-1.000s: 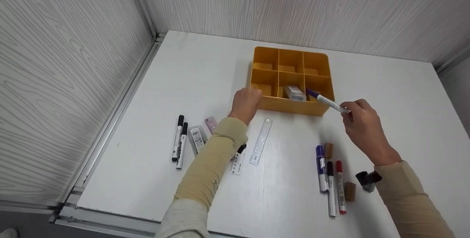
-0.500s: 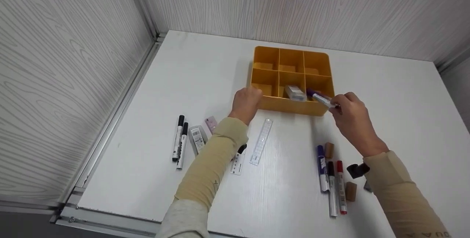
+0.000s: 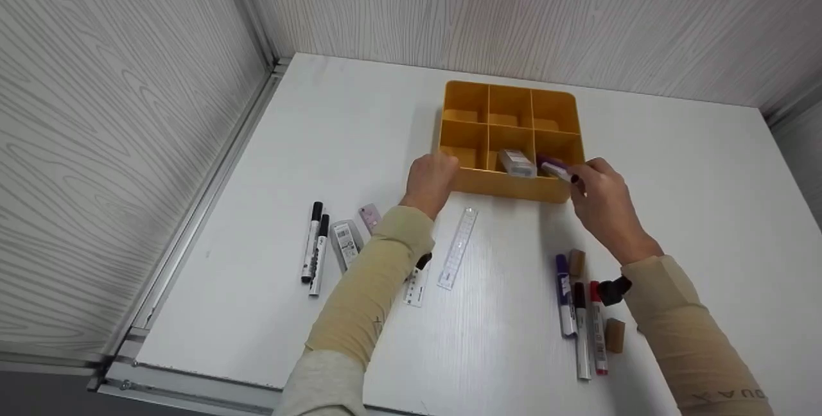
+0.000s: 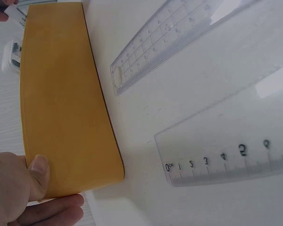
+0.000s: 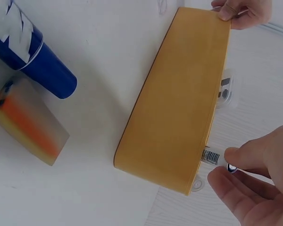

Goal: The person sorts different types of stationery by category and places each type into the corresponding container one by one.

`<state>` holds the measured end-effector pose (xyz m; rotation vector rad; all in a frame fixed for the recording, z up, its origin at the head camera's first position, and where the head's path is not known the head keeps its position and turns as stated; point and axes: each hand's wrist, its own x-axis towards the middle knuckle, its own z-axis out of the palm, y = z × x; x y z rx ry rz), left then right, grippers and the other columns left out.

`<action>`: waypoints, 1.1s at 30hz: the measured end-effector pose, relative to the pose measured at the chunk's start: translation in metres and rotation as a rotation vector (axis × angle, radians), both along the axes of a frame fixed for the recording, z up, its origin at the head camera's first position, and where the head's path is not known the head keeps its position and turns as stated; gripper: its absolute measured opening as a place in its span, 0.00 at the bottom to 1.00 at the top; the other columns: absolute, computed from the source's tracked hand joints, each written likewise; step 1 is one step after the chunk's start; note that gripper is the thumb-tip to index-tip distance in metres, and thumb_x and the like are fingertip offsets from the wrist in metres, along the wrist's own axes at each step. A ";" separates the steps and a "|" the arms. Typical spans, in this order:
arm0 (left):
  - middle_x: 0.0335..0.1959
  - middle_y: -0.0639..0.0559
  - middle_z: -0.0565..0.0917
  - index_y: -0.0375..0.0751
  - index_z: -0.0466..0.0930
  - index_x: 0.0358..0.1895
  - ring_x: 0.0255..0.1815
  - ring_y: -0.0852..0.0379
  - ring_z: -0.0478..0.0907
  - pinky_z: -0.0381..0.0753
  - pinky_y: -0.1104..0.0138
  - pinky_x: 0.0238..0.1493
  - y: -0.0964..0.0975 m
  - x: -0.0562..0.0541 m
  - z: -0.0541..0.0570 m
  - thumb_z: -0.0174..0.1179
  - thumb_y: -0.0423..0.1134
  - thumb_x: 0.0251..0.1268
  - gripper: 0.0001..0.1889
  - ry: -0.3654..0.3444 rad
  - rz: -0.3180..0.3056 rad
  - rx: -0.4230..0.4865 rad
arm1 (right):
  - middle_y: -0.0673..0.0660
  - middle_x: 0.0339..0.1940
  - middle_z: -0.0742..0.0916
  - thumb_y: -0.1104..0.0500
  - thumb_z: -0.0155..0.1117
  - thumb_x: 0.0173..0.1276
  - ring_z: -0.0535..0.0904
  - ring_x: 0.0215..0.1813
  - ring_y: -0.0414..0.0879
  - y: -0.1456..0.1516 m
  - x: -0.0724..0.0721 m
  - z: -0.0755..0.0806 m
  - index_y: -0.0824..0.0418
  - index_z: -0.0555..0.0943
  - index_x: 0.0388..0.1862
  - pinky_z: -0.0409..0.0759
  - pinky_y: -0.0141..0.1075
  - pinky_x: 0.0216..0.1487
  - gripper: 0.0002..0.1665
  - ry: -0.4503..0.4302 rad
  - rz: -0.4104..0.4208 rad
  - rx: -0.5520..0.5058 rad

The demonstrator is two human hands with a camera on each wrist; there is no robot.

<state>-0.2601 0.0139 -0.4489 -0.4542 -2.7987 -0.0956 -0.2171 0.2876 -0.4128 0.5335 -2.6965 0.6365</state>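
Observation:
A yellow-orange organizer box (image 3: pixel 501 183) with several compartments stands at the back of the white table in the head view. My left hand (image 3: pixel 429 182) grips its front left corner, the thumb lying on the front wall in the left wrist view. My right hand (image 3: pixel 603 207) is at the front right compartment and pinches the tail end of a purple-capped white marker (image 5: pixel 212 156). That marker slants cap first into the compartment, so its cap is partly below the rim. A clear plastic case (image 3: pixel 517 164) leans in the front middle compartment.
Purple (image 3: pixel 566 300), black (image 3: pixel 582 332) and red (image 3: pixel 598 336) markers lie at right beside brown blocks (image 3: pixel 614 337). Clear rulers (image 3: pixel 458 249) lie mid-table. Two black-capped markers (image 3: pixel 311 242), a grey packaged item (image 3: pixel 345 242) and a pink item (image 3: pixel 369 216) lie left, partly behind the left arm.
My right hand has moved left and toward the box, carrying the purple-capped marker deeper into the front right compartment. The left hand keeps its grip on the corner.

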 end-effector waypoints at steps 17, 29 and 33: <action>0.30 0.46 0.88 0.38 0.90 0.37 0.30 0.53 0.86 0.87 0.63 0.32 0.001 0.000 0.000 0.59 0.25 0.64 0.09 -0.003 -0.005 -0.013 | 0.68 0.61 0.77 0.74 0.59 0.67 0.82 0.50 0.60 0.015 0.013 -0.013 0.67 0.66 0.72 0.84 0.52 0.50 0.34 -0.134 0.084 0.028; 0.29 0.42 0.88 0.32 0.88 0.35 0.33 0.56 0.86 0.86 0.65 0.35 0.001 -0.001 0.005 0.58 0.21 0.63 0.09 -0.114 -0.059 0.114 | 0.68 0.58 0.78 0.73 0.55 0.68 0.84 0.45 0.57 0.049 0.038 -0.013 0.67 0.73 0.65 0.63 0.05 0.42 0.26 -0.128 0.007 -0.076; 0.31 0.41 0.88 0.31 0.88 0.36 0.36 0.54 0.85 0.87 0.66 0.37 0.003 -0.003 0.004 0.58 0.20 0.62 0.09 -0.109 -0.049 0.090 | 0.68 0.58 0.78 0.71 0.53 0.70 0.83 0.47 0.59 0.063 0.050 -0.018 0.66 0.74 0.64 0.64 0.07 0.41 0.23 -0.174 -0.056 -0.079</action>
